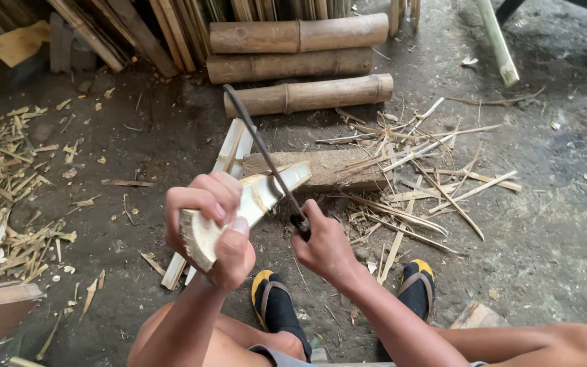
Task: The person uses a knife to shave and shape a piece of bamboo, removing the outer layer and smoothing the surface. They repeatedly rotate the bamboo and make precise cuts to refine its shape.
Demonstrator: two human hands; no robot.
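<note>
— How do the hands sit right now?

— The left hand (210, 228) is clenched around the near end of a split bamboo piece (249, 207), thumb over the cut end. The right hand (324, 248) is closed on the handle of a long dark knife (263, 153), and its blade lies across the far part of the piece, tip pointing away toward the logs.

— Where does the piece rest?

— Its far end leans on a flat wooden block (327, 170) on the dirt floor (545, 238), about mid-floor, in front of three bamboo logs (300, 64).

— What could go wrong?

— I'd judge the blade could skid along the smooth curved skin toward the left fingers, which sit on the same piece not far below the edge. The piece might also roll off the block if the hold loosens. The slippers (276, 306) are just below, so a dropped knife could land near the feet. Loose slivers (416, 177) lie to the right of the block; they could shift underfoot.
</note>
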